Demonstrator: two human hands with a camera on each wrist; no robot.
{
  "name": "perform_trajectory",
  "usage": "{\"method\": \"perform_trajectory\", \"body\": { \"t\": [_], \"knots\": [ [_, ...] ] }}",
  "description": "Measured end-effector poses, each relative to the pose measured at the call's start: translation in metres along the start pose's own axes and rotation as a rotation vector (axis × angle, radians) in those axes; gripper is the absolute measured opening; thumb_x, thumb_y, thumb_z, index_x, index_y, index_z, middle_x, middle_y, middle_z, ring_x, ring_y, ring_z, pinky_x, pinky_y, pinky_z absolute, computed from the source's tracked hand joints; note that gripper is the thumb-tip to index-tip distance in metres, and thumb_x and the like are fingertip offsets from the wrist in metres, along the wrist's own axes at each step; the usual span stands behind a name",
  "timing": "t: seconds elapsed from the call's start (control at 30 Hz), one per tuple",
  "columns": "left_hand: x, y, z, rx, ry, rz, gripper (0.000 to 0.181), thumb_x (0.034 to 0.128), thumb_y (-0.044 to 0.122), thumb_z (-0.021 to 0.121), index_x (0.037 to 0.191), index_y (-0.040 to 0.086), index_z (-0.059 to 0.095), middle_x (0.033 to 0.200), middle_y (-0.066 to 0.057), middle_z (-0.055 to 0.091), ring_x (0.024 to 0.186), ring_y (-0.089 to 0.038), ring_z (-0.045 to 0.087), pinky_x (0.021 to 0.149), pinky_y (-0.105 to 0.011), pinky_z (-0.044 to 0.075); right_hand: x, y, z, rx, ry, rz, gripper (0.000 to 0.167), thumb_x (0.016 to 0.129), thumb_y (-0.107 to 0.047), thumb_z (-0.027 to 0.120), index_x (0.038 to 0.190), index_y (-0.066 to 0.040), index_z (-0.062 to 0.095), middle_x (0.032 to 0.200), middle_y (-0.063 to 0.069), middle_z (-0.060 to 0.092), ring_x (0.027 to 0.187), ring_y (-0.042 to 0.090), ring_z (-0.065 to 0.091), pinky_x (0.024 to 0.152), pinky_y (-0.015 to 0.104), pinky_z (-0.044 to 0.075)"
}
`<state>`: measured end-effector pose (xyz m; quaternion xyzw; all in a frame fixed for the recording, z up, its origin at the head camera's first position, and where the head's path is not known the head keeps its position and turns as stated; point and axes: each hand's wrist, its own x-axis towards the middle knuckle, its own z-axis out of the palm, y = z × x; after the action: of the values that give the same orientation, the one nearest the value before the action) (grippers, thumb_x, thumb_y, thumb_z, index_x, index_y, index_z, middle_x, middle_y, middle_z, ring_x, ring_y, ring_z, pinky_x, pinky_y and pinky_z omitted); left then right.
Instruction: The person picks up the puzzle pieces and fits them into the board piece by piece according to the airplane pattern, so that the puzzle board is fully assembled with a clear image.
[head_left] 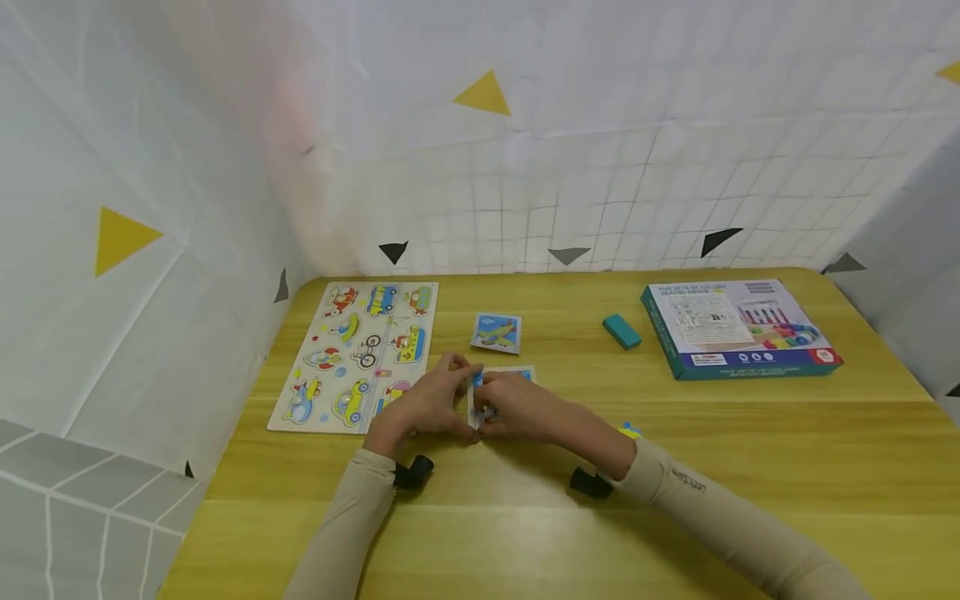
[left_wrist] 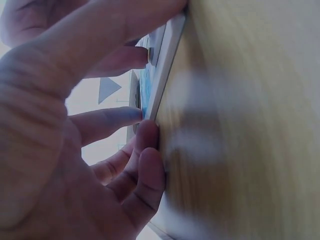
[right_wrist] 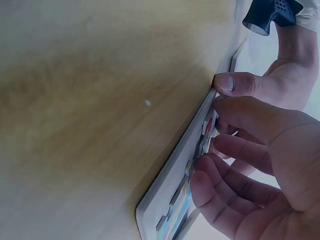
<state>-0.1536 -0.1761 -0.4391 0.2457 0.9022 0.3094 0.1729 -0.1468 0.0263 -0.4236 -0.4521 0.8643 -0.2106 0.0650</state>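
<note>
A small jigsaw board (head_left: 528,371) with a pale rim and blue picture pieces lies flat on the table between both hands. My left hand (head_left: 431,402) holds it at its left side, thumb at the near corner and fingers at the far one; the left wrist view shows the board's edge (left_wrist: 167,70) between them. Over the board, my right hand (head_left: 521,408) has its fingers bent down and pinches a small puzzle piece (head_left: 489,412), mostly hidden by the fingers. The right wrist view shows interlocking pieces (right_wrist: 178,212) set inside the rim.
Beyond the board lies a square airplane picture (head_left: 497,333). A large puzzle board (head_left: 300,417) with vehicle shapes is at left. A teal block (head_left: 622,331) and a boxed toy (head_left: 738,329) are at back right. A yellow-blue piece (head_left: 630,430) shows beside the right forearm.
</note>
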Motion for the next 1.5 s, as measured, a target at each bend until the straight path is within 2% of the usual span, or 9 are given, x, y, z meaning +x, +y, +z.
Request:
{"method": "perform_trajectory", "body": {
  "t": [0.2, 0.47, 0.93, 1.07, 1.3, 1.5],
  "knots": [
    [0.000, 0.000, -0.001, 0.018, 0.016, 0.004, 0.107, 0.0665, 0.031, 0.094, 0.154, 0.009, 0.038, 0.136, -0.005, 0.033, 0.101, -0.020, 0.047, 0.086, -0.033, 0.043, -0.002, 0.001, -0.001, -0.005, -0.009, 0.017, 0.014, 0.083, -0.018, 0.080, 0.090, -0.010, 0.073, 0.092, 0.001, 0.063, 0.080, 0.011, 0.054, 0.072, 0.028, 0.048],
    [-0.002, 0.002, -0.003, 0.017, 0.002, -0.033, 0.107, 0.0664, 0.032, 0.094, 0.155, 0.012, 0.038, 0.136, -0.004, 0.033, 0.103, -0.018, 0.046, 0.089, -0.032, 0.043, -0.003, 0.004, -0.001, -0.043, -0.016, 0.030, 0.019, 0.083, -0.023, 0.082, 0.095, -0.010, 0.075, 0.097, 0.002, 0.066, 0.084, 0.012, 0.059, 0.074, 0.030, 0.050],
    [-0.001, -0.001, -0.003, 0.031, 0.010, -0.005, 0.106, 0.0655, 0.032, 0.095, 0.154, 0.010, 0.039, 0.133, -0.004, 0.033, 0.099, -0.019, 0.047, 0.082, -0.033, 0.043, -0.001, 0.003, -0.002, -0.064, -0.017, -0.006, 0.015, 0.084, -0.018, 0.079, 0.096, -0.008, 0.077, 0.092, 0.002, 0.069, 0.076, 0.010, 0.058, 0.070, 0.030, 0.049],
    [-0.001, -0.001, -0.002, 0.041, 0.018, -0.011, 0.108, 0.0644, 0.035, 0.095, 0.154, 0.012, 0.040, 0.136, -0.004, 0.034, 0.101, -0.018, 0.048, 0.086, -0.032, 0.044, -0.003, 0.003, -0.002, -0.065, -0.006, -0.002, 0.015, 0.084, -0.017, 0.078, 0.096, -0.008, 0.077, 0.091, 0.002, 0.069, 0.077, 0.011, 0.059, 0.071, 0.031, 0.050],
    [-0.001, 0.001, -0.001, 0.043, 0.012, -0.032, 0.107, 0.0641, 0.035, 0.095, 0.154, 0.013, 0.040, 0.138, -0.004, 0.033, 0.103, -0.018, 0.048, 0.089, -0.032, 0.044, -0.010, 0.008, -0.005, -0.046, 0.044, 0.019, 0.013, 0.086, -0.019, 0.077, 0.093, -0.009, 0.074, 0.083, 0.000, 0.063, 0.073, 0.012, 0.057, 0.066, 0.029, 0.048],
    [0.001, 0.002, 0.001, 0.016, 0.005, -0.027, 0.105, 0.0656, 0.032, 0.095, 0.154, 0.013, 0.040, 0.137, -0.004, 0.033, 0.104, -0.018, 0.048, 0.090, -0.033, 0.044, -0.024, 0.018, -0.013, -0.030, 0.062, 0.059, 0.016, 0.088, -0.018, 0.077, 0.100, -0.008, 0.075, 0.089, 0.002, 0.064, 0.076, 0.014, 0.060, 0.068, 0.030, 0.049]
  ]
}}
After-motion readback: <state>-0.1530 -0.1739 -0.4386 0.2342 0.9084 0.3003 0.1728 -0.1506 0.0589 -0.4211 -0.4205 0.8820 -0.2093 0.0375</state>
